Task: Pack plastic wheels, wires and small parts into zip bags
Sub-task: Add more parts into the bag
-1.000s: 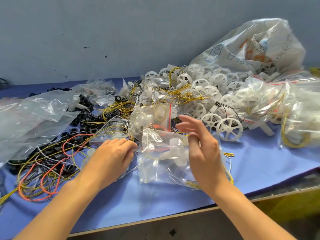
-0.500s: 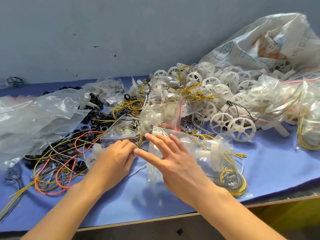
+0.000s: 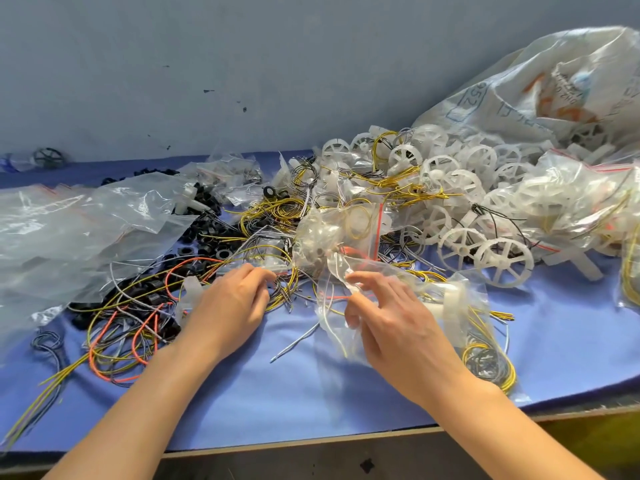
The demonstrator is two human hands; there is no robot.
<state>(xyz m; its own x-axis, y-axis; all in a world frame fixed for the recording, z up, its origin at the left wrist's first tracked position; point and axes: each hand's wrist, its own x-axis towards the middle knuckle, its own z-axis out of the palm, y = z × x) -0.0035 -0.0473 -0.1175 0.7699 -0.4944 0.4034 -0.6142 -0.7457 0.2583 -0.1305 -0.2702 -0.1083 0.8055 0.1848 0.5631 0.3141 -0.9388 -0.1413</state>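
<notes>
**Hand and Bag Positions at the Packing Surface**

Right hand [image 3: 391,327]: palm down, fingers spread and lightly curved. The thumb and forefinger pinch the clear film at the left edge of a zip bag [image 3: 478,327]. The other fingers lie on top of the film.

The zip bag lies on the blue table cover [image 3: 311,393], right of centre and near the front edge, partly under the right hand. It contains a white plastic part [image 3: 453,301] and a coil of yellow wire [image 3: 485,362].

Left hand [image 3: 232,303]: palm down, fingers curled, fingertips set into the near edge of the wire tangle [image 3: 138,323]. It cannot be determined whether a wire is gripped. The two hands are apart, with bare cover and loose wire ends between them.

Surrounding items:

- The wire tangle has yellow, orange and grey strands. It spreads to the left of the left hand, over a scatter of black ring parts [image 3: 207,233].
- A crumpled zip bag with a red seal strip [image 3: 346,226] lies just behind the hands.
- To the right of the crumpled bag, a white spoked wheel [image 3: 502,261] lies at the front of the wheel pile [image 3: 460,168].
- The wheel pile runs back to a white woven sack [image 3: 554,91] at the far right.
- Filled zip bags [image 3: 575,202] rest against the wheel pile.
- A stack of empty clear bags [image 3: 69,230] occupies the far left.
</notes>
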